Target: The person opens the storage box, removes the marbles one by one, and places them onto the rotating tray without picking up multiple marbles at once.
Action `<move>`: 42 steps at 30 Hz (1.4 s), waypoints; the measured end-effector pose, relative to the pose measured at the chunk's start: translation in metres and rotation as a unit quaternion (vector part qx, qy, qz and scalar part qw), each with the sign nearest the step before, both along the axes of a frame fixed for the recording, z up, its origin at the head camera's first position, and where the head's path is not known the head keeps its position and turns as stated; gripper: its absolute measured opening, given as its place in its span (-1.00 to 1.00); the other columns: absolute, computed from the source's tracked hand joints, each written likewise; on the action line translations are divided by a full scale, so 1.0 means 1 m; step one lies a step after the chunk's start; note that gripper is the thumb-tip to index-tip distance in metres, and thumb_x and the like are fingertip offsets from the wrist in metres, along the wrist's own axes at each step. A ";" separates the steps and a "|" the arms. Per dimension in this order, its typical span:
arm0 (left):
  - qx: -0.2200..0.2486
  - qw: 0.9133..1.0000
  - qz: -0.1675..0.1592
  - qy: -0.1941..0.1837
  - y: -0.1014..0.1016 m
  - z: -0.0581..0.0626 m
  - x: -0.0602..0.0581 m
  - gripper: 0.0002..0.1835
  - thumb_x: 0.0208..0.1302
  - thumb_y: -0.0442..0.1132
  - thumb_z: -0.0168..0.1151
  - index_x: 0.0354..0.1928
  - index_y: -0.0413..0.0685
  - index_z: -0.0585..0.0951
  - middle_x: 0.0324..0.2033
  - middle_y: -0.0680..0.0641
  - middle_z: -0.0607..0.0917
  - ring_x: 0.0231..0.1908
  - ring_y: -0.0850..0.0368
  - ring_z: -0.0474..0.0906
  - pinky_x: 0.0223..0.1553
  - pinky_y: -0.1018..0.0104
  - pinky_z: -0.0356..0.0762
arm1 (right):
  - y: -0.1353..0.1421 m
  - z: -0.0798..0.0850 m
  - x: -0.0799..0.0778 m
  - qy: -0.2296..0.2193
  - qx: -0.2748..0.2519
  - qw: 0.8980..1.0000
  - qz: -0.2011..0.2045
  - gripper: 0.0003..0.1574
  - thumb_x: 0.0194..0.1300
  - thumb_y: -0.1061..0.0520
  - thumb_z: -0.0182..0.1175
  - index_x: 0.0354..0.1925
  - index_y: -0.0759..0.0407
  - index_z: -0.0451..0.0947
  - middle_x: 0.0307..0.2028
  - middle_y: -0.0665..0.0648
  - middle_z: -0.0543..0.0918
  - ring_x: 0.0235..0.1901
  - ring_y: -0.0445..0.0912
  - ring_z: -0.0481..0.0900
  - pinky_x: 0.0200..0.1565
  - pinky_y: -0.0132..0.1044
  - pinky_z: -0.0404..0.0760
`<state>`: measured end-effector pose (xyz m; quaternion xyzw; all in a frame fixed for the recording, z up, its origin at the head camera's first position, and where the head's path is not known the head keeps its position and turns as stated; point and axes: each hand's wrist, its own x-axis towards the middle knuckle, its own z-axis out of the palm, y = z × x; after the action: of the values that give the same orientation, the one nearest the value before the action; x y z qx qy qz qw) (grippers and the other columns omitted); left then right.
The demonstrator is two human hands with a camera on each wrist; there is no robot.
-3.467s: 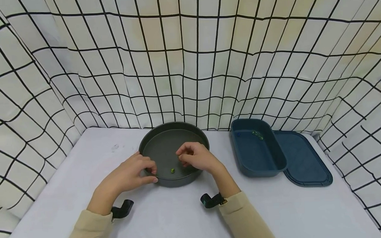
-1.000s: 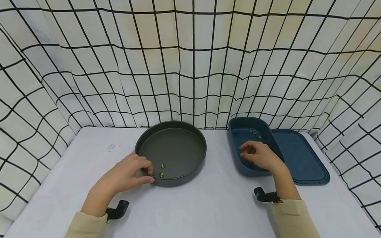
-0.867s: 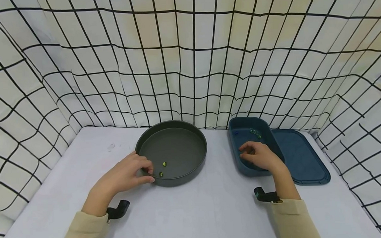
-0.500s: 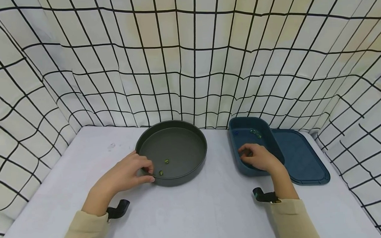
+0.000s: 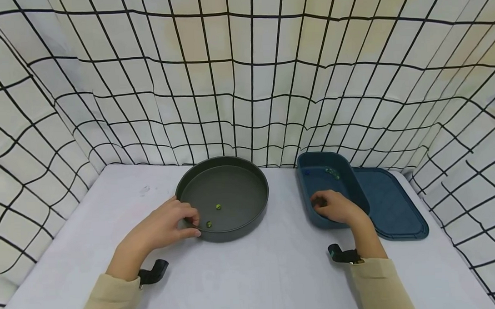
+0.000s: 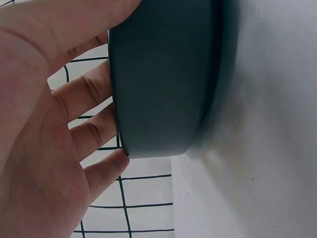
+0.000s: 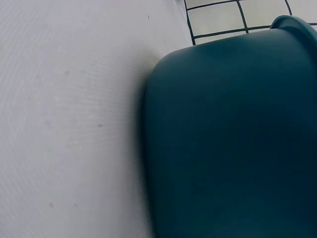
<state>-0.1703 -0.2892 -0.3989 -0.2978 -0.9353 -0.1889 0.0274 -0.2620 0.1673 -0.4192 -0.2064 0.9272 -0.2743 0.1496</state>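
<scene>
- Dark blue lid (image 5: 400,203), flat at the right of the counter (image 5: 276,262), corners rounded.
- White counter top, fabric-like weave in close view, with small dark specks (image 7: 100,125).
- Faint greyish patch (image 5: 144,190) near the counter's far left; nature unclear.
- White curtain (image 5: 220,76) with black grid lines, wavy in places, behind and along both sides, tinted faintly peach and yellow.

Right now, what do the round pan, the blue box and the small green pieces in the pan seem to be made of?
Round pan: probably coated metal, matte; thin-rimmed, dark grey, no sharp highlights.
Blue box: likely moulded plastic, satin, with rounded corners.
Green pieces: perhaps glass, mottled, but too small to tell.
</scene>
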 end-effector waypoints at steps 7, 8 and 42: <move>-0.002 1.000 0.006 -0.002 0.000 -0.001 -0.001 -0.72 0.05 -0.05 0.55 -0.45 0.36 0.53 -0.47 0.36 0.49 -0.31 0.20 0.44 -0.06 0.19 0.30 | 0.000 0.000 -0.001 -0.013 0.010 1.000 0.007 -0.69 0.32 0.23 0.14 0.01 0.25 0.61 -0.14 0.13 0.68 -0.17 -0.06 0.58 -0.14 -0.11 0.59; 0.000 1.000 0.004 0.001 0.000 -0.001 -0.001 -0.71 0.05 -0.05 0.55 -0.44 0.37 0.53 -0.47 0.35 0.50 -0.31 0.20 0.44 -0.07 0.19 0.30 | 0.000 0.000 -0.001 -0.015 0.010 1.000 0.006 -0.70 0.32 0.23 0.14 0.00 0.24 0.61 -0.14 0.13 0.68 -0.17 -0.06 0.58 -0.14 -0.11 0.59; -0.008 1.000 0.022 -0.016 0.000 -0.002 0.000 -0.72 0.04 -0.05 0.55 -0.43 0.38 0.54 -0.44 0.28 0.56 -0.27 0.18 0.43 0.08 0.06 0.33 | 0.004 0.000 0.000 -0.028 -0.038 0.999 -0.018 -0.75 0.28 0.23 0.14 -0.08 0.20 0.62 -0.25 0.08 0.65 -0.30 -0.09 0.52 -0.25 -0.21 0.53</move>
<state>-0.1706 -0.2892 -0.4005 -0.2744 -0.9434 -0.1855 0.0142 -0.2620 0.1717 -0.4196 -0.1871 0.9153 -0.3174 0.1628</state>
